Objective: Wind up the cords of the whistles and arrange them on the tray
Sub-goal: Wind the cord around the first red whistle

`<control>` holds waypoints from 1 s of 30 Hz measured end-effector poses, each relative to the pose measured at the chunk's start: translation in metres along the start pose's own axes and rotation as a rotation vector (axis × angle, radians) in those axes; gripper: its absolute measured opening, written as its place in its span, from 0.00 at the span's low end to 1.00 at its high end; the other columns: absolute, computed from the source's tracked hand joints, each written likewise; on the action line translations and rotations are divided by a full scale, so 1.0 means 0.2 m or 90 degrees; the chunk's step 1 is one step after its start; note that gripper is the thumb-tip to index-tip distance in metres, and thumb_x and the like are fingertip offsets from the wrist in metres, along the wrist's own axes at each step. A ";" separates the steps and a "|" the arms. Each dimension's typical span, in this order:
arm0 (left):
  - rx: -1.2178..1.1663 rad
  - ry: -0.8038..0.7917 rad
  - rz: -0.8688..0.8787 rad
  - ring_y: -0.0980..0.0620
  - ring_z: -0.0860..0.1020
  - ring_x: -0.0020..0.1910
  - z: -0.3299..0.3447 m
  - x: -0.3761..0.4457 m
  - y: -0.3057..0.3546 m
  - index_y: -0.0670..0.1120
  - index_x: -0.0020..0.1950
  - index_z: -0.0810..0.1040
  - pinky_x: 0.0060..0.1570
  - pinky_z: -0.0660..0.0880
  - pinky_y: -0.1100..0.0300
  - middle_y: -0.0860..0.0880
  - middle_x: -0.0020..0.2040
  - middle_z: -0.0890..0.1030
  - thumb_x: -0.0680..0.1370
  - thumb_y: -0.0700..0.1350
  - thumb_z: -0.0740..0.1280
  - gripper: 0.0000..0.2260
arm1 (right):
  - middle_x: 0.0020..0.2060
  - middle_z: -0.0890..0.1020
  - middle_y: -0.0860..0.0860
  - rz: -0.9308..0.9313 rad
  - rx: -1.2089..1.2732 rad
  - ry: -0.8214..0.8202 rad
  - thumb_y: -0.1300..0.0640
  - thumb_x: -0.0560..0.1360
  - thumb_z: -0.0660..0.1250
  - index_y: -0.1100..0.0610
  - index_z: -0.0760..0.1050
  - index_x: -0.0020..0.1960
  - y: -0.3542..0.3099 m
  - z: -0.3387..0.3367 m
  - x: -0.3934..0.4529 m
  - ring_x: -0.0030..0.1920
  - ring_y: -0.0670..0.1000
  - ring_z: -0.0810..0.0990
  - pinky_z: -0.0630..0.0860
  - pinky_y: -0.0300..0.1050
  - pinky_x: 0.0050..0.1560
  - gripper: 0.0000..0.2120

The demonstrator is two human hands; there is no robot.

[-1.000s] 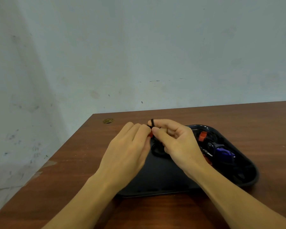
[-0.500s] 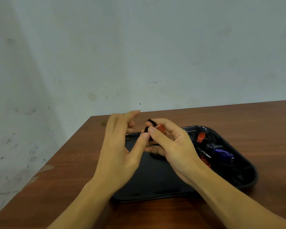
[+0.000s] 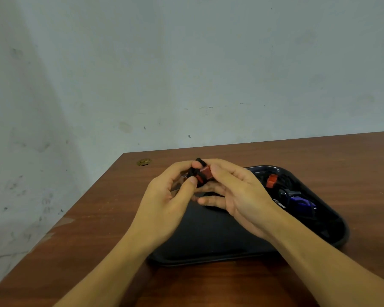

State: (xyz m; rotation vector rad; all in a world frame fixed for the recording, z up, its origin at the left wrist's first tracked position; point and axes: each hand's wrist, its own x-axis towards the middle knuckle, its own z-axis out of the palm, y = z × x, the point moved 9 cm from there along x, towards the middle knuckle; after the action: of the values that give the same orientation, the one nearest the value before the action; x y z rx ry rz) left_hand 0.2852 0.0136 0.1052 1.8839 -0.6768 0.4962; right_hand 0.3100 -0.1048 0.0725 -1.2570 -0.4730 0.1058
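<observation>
Above the far left corner of the black tray (image 3: 208, 240), both hands are sharing a red whistle (image 3: 205, 172) wrapped in black cord (image 3: 197, 161). The left hand (image 3: 164, 202) is pinching it with thumb and curled fingers, and the right hand (image 3: 237, 191) is curling its grip round the other side. Its long axis is running roughly left to right; which end is the mouthpiece I cannot tell. Another red whistle (image 3: 271, 181) and a purple whistle (image 3: 302, 202) are lying along the tray's right rim. The tray's left half is lying bare, and the desk (image 3: 319, 156) is stretching wide beyond it.
</observation>
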 end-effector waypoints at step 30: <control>-0.260 0.019 -0.121 0.42 0.78 0.32 -0.02 0.02 -0.10 0.38 0.60 0.76 0.30 0.77 0.55 0.41 0.46 0.83 0.78 0.38 0.66 0.11 | 0.44 0.82 0.42 -0.405 -0.639 0.148 0.57 0.77 0.71 0.49 0.81 0.59 -0.24 0.01 -0.08 0.45 0.47 0.81 0.79 0.44 0.40 0.12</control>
State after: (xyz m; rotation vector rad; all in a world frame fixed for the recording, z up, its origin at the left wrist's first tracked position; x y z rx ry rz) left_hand 0.3006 0.0222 0.0955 1.5323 -0.5260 0.2416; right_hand 0.2861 -0.1238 0.1130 -1.9860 -0.7358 -0.9087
